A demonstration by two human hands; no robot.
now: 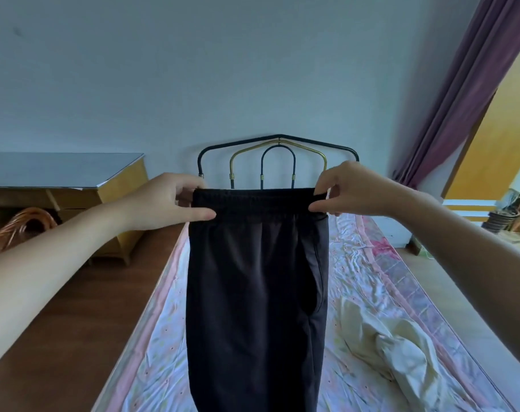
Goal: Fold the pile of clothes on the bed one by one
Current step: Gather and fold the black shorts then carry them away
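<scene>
A pair of black trousers (253, 292) with an elastic waistband hangs in the air over the bed (157, 367), legs trailing down out of the bottom of the view. My left hand (169, 200) pinches the waistband's left end and my right hand (345, 188) pinches its right end, holding the band stretched flat and level. A crumpled cream garment (395, 349) lies on the floral pink sheet to the right of the trousers.
A metal headboard (278, 156) stands at the far end of the bed against the pale wall. A yellow desk (74, 179) and a wicker chair (21, 224) are at the left on a brown floor. A purple curtain (461, 93) hangs at the right.
</scene>
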